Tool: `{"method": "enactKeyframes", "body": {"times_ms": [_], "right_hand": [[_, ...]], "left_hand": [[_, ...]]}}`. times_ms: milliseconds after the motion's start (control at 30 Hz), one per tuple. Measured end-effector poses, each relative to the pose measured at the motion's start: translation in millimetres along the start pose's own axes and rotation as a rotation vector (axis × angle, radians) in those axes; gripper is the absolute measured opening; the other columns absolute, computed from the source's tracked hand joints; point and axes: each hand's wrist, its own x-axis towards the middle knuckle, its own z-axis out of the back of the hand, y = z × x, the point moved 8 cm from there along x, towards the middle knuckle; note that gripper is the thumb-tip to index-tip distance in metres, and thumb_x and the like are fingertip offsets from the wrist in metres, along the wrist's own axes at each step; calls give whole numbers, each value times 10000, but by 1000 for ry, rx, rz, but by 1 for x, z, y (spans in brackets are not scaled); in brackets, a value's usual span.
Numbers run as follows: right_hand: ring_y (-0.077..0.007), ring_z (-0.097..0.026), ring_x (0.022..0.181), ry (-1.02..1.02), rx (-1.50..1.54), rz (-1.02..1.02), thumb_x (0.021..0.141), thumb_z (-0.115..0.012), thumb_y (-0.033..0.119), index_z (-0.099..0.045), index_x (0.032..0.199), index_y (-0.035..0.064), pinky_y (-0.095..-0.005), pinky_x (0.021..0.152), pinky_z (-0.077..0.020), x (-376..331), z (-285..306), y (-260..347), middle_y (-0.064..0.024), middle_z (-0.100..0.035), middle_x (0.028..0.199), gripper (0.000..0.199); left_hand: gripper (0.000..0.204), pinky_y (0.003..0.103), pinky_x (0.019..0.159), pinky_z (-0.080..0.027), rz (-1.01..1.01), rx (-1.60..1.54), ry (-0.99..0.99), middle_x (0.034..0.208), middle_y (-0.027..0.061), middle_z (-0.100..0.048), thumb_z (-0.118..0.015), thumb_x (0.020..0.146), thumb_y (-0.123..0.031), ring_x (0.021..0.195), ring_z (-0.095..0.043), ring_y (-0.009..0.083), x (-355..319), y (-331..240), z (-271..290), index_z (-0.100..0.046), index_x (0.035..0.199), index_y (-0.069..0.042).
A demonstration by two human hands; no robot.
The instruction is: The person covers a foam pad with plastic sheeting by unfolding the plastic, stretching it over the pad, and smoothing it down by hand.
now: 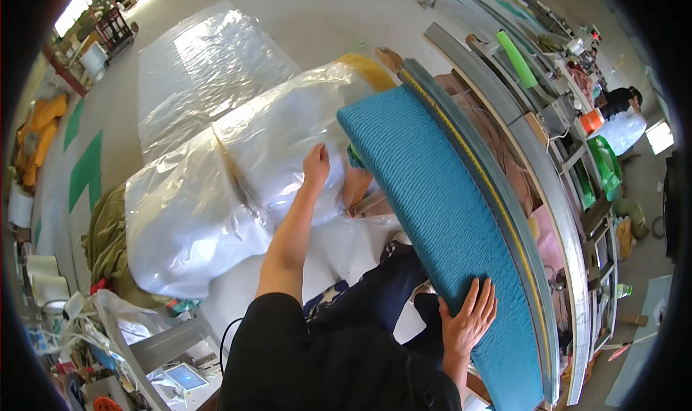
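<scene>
The teal cloth [432, 173] looks matt and soft, its surface rough with close, fine ridges. The desk [513, 202] beneath it shows a smooth grey edge with a dull sheen; the long rail [530, 148] beyond looks like bare grey metal. Clear plastic wrapping [187, 216] is glossy, creased and bright with reflections, as is the thin plastic sheet [209, 65] on the smooth floor [324, 14]. The olive cloth [108, 245] is matt and crumpled; the green bag [605, 166] looks like shiny plastic.
</scene>
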Motion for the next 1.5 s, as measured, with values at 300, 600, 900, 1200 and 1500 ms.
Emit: {"method": "enactKeyframes", "body": {"times_ms": [300, 600, 900, 1200, 1500], "right_hand": [[-422, -382, 1207, 103, -47, -47, 734, -630, 478, -433, 1224, -48, -521, 995, -300, 9, 1, 11, -251, -416, 1293, 746], [-404, -403, 1200, 69, -34, -45, 729, -640, 448, -430, 1236, -44, -502, 989, -314, 19, -10, 9, -230, -440, 1285, 737], [-371, -417, 1201, 13, -16, -9, 782, -588, 478, -449, 1231, -24, -481, 994, -318, 18, -10, 16, -211, -448, 1289, 688], [-298, -513, 1139, 360, 1219, 344, 731, -692, 43, -339, 1316, -39, -359, 932, -429, 120, 10, 166, -230, -504, 1229, 689], [-164, -598, 705, 311, 1704, -160, 788, -675, 260, -634, 942, -8, -308, 660, -476, 239, -35, 199, -85, -626, 801, 312]], "left_hand": [[409, 419, 1003, -325, 54, 62, 544, 1310, 94, -475, -525, 840, -285, 1235, -407, 273, 59, 87, -161, -529, 1227, -151], [376, 410, 1055, -259, -210, 745, 315, 1327, 87, -463, -428, 914, -242, 1251, -395, 259, 23, 113, 1, -494, 1247, -80], [178, 257, 766, -457, 466, -332, -56, 905, 64, -646, -497, 883, -79, 833, -589, 147, -19, 169, 140, -637, 973, -15], [150, 197, 481, -364, -168, -683, -9, 641, -10, -514, -589, 864, -62, 580, -444, 31, 14, -168, 164, -543, 746, 19], [231, 259, 805, -461, -519, -209, -218, 1015, 47, -634, -601, 844, -74, 902, -571, 137, 9, -222, 223, -612, 1067, -19]]}}
